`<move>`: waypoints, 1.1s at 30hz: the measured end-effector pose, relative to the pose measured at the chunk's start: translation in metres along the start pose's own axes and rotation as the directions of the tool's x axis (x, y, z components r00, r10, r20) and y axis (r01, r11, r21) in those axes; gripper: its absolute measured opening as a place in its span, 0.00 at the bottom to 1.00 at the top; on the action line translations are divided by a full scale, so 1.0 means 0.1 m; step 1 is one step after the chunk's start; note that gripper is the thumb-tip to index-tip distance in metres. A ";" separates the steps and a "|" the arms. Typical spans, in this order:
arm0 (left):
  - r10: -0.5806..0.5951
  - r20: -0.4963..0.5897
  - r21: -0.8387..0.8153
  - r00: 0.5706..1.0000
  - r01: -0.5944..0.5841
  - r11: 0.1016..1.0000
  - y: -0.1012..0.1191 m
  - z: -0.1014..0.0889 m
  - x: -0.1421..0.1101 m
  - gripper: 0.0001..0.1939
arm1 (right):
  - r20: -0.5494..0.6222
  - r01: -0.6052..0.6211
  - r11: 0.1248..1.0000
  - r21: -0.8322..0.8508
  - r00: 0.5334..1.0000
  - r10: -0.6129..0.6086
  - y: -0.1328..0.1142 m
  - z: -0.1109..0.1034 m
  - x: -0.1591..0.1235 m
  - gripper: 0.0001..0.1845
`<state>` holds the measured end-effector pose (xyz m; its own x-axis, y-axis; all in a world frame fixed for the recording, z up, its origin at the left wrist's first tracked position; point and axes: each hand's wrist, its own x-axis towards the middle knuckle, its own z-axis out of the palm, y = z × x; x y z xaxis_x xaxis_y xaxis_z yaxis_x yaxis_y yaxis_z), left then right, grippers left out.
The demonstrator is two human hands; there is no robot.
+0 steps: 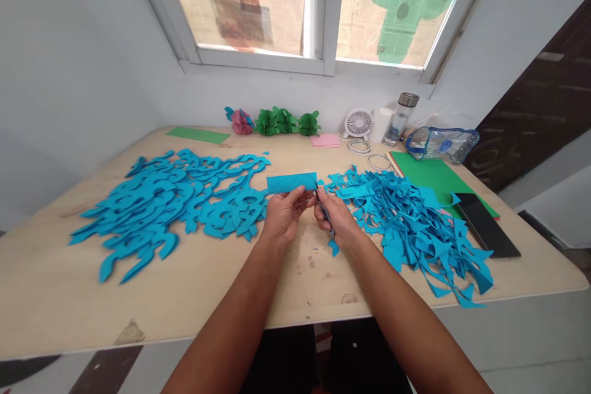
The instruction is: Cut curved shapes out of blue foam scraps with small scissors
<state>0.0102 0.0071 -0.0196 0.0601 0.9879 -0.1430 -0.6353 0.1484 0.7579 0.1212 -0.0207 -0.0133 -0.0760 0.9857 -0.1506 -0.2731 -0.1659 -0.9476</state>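
My left hand pinches the lower edge of a blue paper strip, held up above the table. In my right hand is a pair of scissors, its blades at the strip's right end. Left of my hands spreads a large pile of curved blue paper cutouts, with a smaller group of cutouts close to my left hand. A heap of blue paper scraps lies to the right of my right hand. One small scrap rests below the scissors.
Along the wall stand green paper decorations, a pink paper decoration, a small fan, a glass bottle and a clear pouch. Green paper and a black phone or tablet lie at the right. Tape rolls sit near the fan.
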 end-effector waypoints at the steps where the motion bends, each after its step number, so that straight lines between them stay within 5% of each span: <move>1: 0.000 0.000 -0.005 1.000 0.000 1.000 0.00 0.01 -0.01 0.10 | 0.001 0.006 1.000 -0.002 1.000 -0.006 0.00 0.00 0.00 0.24; 33: 0.035 -0.022 -0.036 0.999 -0.035 0.999 -0.02 0.06 -0.05 0.11 | -0.029 0.057 0.996 0.072 0.998 -0.055 0.05 0.03 0.02 0.24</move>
<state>0.0159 0.0024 -0.0170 0.0210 0.9912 -0.1307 -0.6646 0.1115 0.7388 0.1172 -0.0198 -0.0171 -0.0326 0.9938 -0.1066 -0.3449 -0.1113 -0.9320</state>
